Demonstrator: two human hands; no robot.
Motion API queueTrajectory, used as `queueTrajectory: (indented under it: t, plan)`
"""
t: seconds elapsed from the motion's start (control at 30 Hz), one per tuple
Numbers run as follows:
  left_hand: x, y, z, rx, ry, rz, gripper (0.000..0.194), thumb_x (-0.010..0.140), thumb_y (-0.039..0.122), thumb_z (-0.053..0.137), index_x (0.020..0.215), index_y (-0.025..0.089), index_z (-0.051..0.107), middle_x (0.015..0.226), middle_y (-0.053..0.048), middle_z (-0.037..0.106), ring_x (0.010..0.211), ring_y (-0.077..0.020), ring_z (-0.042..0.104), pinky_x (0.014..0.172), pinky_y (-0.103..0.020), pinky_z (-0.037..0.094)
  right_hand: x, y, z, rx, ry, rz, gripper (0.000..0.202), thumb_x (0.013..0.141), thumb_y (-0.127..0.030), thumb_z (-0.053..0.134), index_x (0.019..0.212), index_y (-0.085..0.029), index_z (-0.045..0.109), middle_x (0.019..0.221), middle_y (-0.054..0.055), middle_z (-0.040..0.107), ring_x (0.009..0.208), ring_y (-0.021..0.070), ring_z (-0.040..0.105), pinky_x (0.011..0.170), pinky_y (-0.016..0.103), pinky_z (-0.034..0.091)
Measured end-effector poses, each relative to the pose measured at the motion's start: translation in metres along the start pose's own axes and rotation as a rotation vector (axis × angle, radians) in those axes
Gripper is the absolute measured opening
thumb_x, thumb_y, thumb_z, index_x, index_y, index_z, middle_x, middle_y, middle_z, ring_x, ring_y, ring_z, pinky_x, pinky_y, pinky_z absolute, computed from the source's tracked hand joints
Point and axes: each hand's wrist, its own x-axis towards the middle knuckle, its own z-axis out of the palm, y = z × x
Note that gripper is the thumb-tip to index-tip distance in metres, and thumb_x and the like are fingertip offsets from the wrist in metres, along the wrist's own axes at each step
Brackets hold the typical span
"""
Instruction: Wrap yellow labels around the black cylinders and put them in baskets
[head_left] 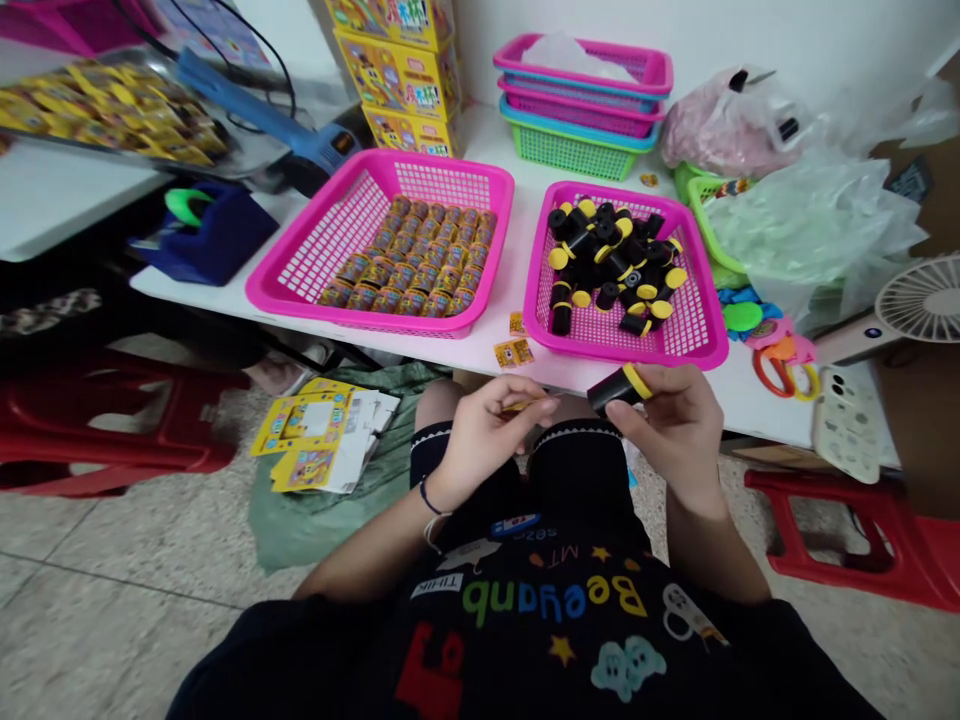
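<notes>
- The black plastic cylinder with a yellow cap (616, 390) lay tilted in the right hand (679, 425); the thumb pressed its near side and the fingers curled behind its capped end, closed as far as its width allowed; its bare black end pointed towards the left hand (491, 430), well apart from it.
- The left hand had thumb and forefinger nearly together on a thin, yellowish flat piece (516, 406); only a sliver showed between the fingers, so its shape and print could not be made out.
- Both hands were just off the white tabletop's (480, 348) near edge, below the pink perforated plastic basket (637, 353) of similar cylinders; many of those overlapped, partly hiding one another.
</notes>
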Motion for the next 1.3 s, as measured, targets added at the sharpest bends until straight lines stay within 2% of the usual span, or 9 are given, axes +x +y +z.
queueTrajectory:
  t: [0.1, 0.17, 0.27, 0.37, 0.47, 0.6, 0.83, 1.13, 1.3]
  plan:
    - [-0.009, 0.001, 0.007, 0.007, -0.077, 0.02, 0.043, 0.089, 0.041, 0.078, 0.122, 0.019, 0.063, 0.077, -0.002, 0.08, 0.063, -0.0168, 0.077, 0.049, -0.019, 0.055, 0.001, -0.004, 0.005, -0.013, -0.035, 0.006, 0.031, 0.079, -0.03, 0.089, 0.102, -0.027, 0.068, 0.093, -0.002, 0.077, 0.083, 0.0144, 0.077, 0.064, 0.024, 0.065]
    - [-0.013, -0.001, 0.008, 0.016, -0.154, 0.065, 0.056, 0.094, 0.035, 0.074, 0.141, 0.02, 0.049, 0.087, -0.003, 0.083, 0.078, -0.0177, 0.081, 0.066, -0.022, 0.062, 0.003, -0.007, 0.008, -0.014, -0.023, 0.0, 0.029, 0.08, -0.029, 0.088, 0.102, -0.028, 0.068, 0.092, -0.003, 0.076, 0.083, 0.0134, 0.076, 0.063, 0.023, 0.064]
    - [-0.017, -0.004, 0.009, 0.023, -0.263, 0.145, 0.059, 0.1, 0.026, 0.062, 0.15, 0.02, 0.031, 0.102, -0.007, 0.084, 0.081, -0.0143, 0.081, 0.078, -0.024, 0.063, 0.006, -0.01, 0.011, 0.0, -0.003, -0.015, 0.029, 0.081, -0.027, 0.087, 0.103, -0.029, 0.069, 0.091, -0.004, 0.074, 0.083, 0.012, 0.075, 0.064, 0.021, 0.063]
    - [-0.018, -0.002, 0.009, -0.011, -0.336, 0.187, 0.041, 0.101, 0.021, 0.058, 0.136, 0.021, 0.036, 0.108, -0.01, 0.083, 0.078, -0.0134, 0.081, 0.074, -0.024, 0.063, 0.008, -0.01, 0.013, 0.01, -0.023, -0.012, 0.031, 0.079, -0.026, 0.088, 0.104, -0.029, 0.07, 0.09, -0.005, 0.073, 0.078, 0.0103, 0.073, 0.064, 0.02, 0.062]
    - [-0.018, 0.003, 0.006, -0.04, -0.306, 0.145, 0.017, 0.098, 0.026, 0.066, 0.104, 0.021, 0.052, 0.103, -0.008, 0.084, 0.088, -0.0161, 0.082, 0.076, -0.024, 0.062, 0.008, -0.01, 0.012, 0.008, -0.034, -0.014, 0.032, 0.079, -0.027, 0.088, 0.106, -0.029, 0.071, 0.089, -0.004, 0.073, 0.079, 0.0109, 0.074, 0.065, 0.021, 0.062]
    - [-0.015, 0.011, -0.001, -0.048, -0.197, 0.02, 0.025, 0.078, 0.031, 0.089, 0.077, 0.016, 0.069, 0.078, -0.004, 0.081, 0.066, -0.0134, 0.074, 0.061, -0.019, 0.056, 0.008, -0.008, 0.011, 0.016, -0.04, -0.023, 0.028, 0.081, -0.029, 0.087, 0.103, -0.029, 0.071, 0.089, -0.004, 0.075, 0.079, 0.0116, 0.074, 0.067, 0.022, 0.063]
    - [-0.008, 0.006, -0.007, -0.175, -0.213, -0.206, 0.04, 0.07, 0.051, 0.093, 0.075, 0.014, 0.081, 0.063, -0.003, 0.073, 0.051, -0.0086, 0.057, 0.049, -0.019, 0.045, 0.007, -0.006, 0.011, 0.039, -0.062, 0.003, 0.026, 0.082, -0.033, 0.086, 0.102, -0.029, 0.07, 0.091, -0.004, 0.077, 0.079, 0.0109, 0.075, 0.068, 0.021, 0.063]
    - [-0.005, 0.01, 0.0, -0.408, -0.205, -0.162, 0.048, 0.064, 0.057, 0.096, 0.073, 0.014, 0.076, 0.065, 0.0, 0.069, 0.057, -0.0073, 0.056, 0.056, -0.018, 0.047, 0.006, -0.008, 0.01, 0.024, -0.068, 0.024, 0.029, 0.083, -0.039, 0.085, 0.104, -0.029, 0.069, 0.093, -0.003, 0.077, 0.08, 0.0122, 0.076, 0.066, 0.023, 0.063]
    - [-0.005, 0.005, -0.001, -0.293, -0.156, -0.113, 0.041, 0.071, 0.049, 0.094, 0.08, 0.014, 0.075, 0.075, -0.003, 0.075, 0.062, -0.0108, 0.065, 0.061, -0.022, 0.056, 0.004, -0.009, 0.011, 0.033, -0.075, 0.035, 0.028, 0.083, -0.037, 0.085, 0.104, -0.03, 0.068, 0.095, -0.003, 0.077, 0.083, 0.013, 0.076, 0.065, 0.023, 0.063]
